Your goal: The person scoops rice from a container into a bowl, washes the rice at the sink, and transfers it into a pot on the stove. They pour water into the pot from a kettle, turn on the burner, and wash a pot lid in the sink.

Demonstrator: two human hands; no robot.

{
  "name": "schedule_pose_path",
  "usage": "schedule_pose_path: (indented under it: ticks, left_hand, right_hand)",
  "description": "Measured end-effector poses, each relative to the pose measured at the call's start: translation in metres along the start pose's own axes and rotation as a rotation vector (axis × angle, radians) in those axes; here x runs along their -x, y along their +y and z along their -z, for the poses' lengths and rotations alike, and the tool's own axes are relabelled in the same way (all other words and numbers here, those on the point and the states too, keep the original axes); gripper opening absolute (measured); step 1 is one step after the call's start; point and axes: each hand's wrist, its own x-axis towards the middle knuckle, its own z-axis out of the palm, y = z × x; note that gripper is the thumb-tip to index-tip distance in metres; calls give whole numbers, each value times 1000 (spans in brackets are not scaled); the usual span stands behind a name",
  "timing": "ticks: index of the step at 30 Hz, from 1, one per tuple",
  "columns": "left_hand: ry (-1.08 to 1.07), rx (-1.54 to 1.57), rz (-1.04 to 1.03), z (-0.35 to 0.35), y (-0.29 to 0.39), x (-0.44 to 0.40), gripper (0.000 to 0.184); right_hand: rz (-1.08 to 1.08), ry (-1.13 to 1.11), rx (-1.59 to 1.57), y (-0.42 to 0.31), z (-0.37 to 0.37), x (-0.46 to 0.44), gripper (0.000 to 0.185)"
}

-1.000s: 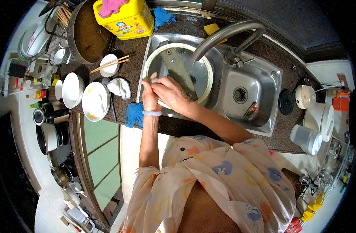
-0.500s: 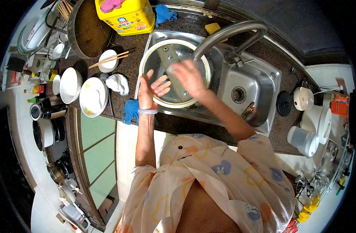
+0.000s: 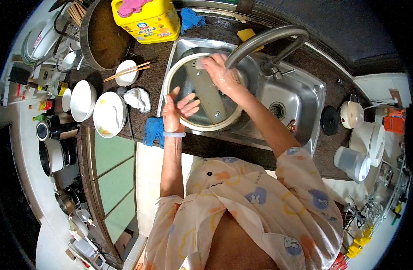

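A round clear lid [image 3: 179, 81] with a cream rim and a screwed-on bar [image 3: 205, 92] across it is held tilted over the left sink basin. At the near left of its rim is my left hand [image 3: 174, 114], gripping the edge, with its fingertips showing past the rim. My right hand [image 3: 222, 76] rests on the far end of the bar, fingers bent and pressed together. A small pale patch shows at its fingertips, too unclear to name. The curved tap [image 3: 269, 38] reaches over my right wrist, which looks wet.
Left of the sink stand white bowls [image 3: 82, 101], one with chopsticks [image 3: 127, 70] across it. A big wok [image 3: 103, 40] and a yellow jug [image 3: 150, 24] are behind. Blue cloth [image 3: 153, 131] lies by the front edge. Scraps [image 3: 289, 128] sit in the right basin [image 3: 301, 112].
My right hand has moved away from me along the bar, from near its middle to its far end. The lid has shifted and tilted slightly; my left hand stays at the rim.
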Motion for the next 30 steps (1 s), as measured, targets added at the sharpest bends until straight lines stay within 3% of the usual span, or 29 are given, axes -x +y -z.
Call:
schedule_pose_path:
  ticks: [2, 6, 8, 12, 14, 19, 22, 26, 28, 30]
  left_hand:
    - [25, 22, -37, 3, 0, -1, 63]
    - [34, -19, -34, 24, -1, -12, 62]
    - [40, 8, -35, 24, -2, -14, 62]
    - [57, 53, -16, 9, -5, -15, 61]
    - [26, 44, -4, 5, -4, -14, 60]
    - [8, 0, -22, 7, 3, -9, 59]
    - [-5, -80, -52, 7, 13, -4, 58]
    - [-23, -250, -107, 2, 30, -4, 58]
    - [13, -294, -117, -3, 37, -6, 58]
    - [-5, -284, -124, 2, 40, -12, 57]
  right_hand:
    - [-148, -109, 73, 19, 12, 26, 16]
    - [-154, -124, 38, -3, 46, 74, 15]
    - [-210, -185, -149, -27, 49, 86, 16]
    - [-172, -214, -295, -52, 37, 77, 17]
    - [-284, -177, -347, -38, 24, 55, 18]
    - [-228, -44, -32, 27, 6, 28, 18]
    - [-259, -156, 67, 38, 23, 36, 18]
    - [-426, -189, -89, 39, 32, 80, 22]
    - [-619, -535, -104, 49, 20, 118, 29]
    - [-534, -576, -169, 49, 24, 142, 31]
